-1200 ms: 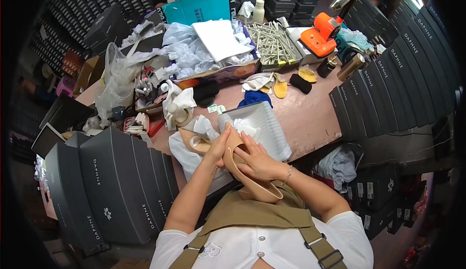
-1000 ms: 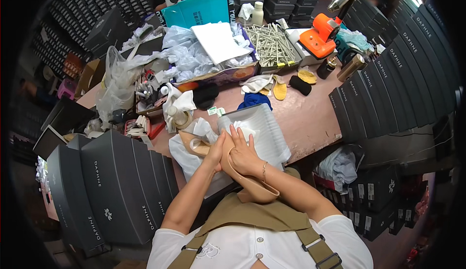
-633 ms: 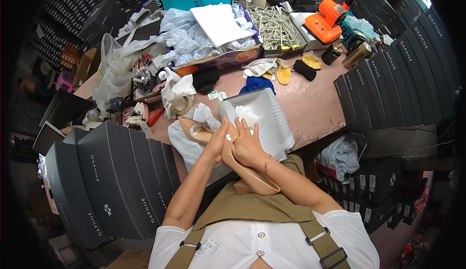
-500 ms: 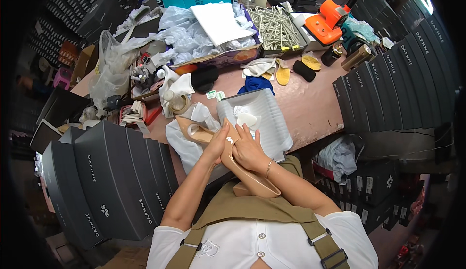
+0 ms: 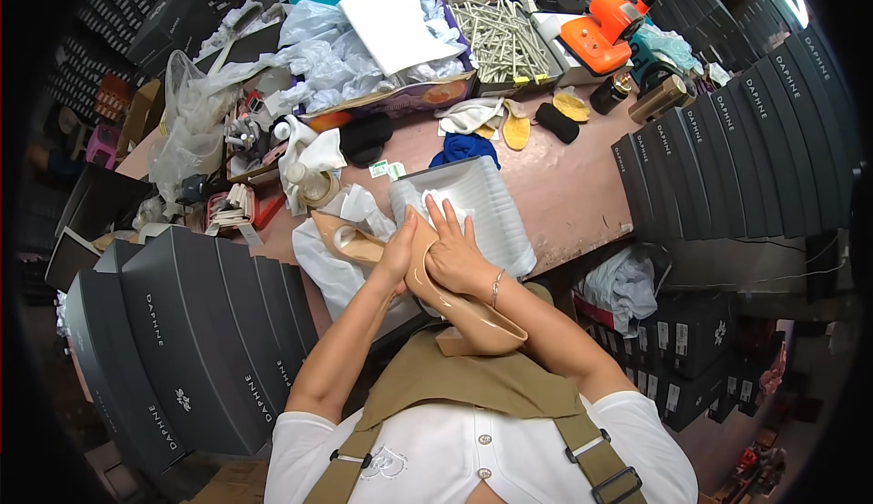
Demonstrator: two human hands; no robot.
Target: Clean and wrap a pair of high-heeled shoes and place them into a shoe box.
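Note:
A glossy beige high-heeled shoe (image 5: 466, 315) is tilted in front of my apron, its block heel toward me. My left hand (image 5: 397, 251) is closed around its left side near the far end. My right hand (image 5: 456, 259) lies against the shoe's right side, fingers stretched forward over white tissue paper (image 5: 464, 199); its thumb is hidden. The matching beige shoe (image 5: 350, 239) rests on white paper (image 5: 314, 260) just left of my left hand. Beneath my right fingers is an open shoe box (image 5: 511, 231) lined with pale ribbed wrapping.
Stacked dark shoe boxes stand at the left (image 5: 195, 322) and right (image 5: 727, 159). Across the table are a carton of crumpled paper (image 5: 391, 99), a box of pale sticks (image 5: 500, 40), an orange tool (image 5: 596, 42), a blue cloth (image 5: 466, 150) and a glass jar (image 5: 316, 186).
My right hand's fingers have stretched further forward over the tissue paper. The shoe has turned slightly, showing more of its glossy side. The whole view has shifted a little.

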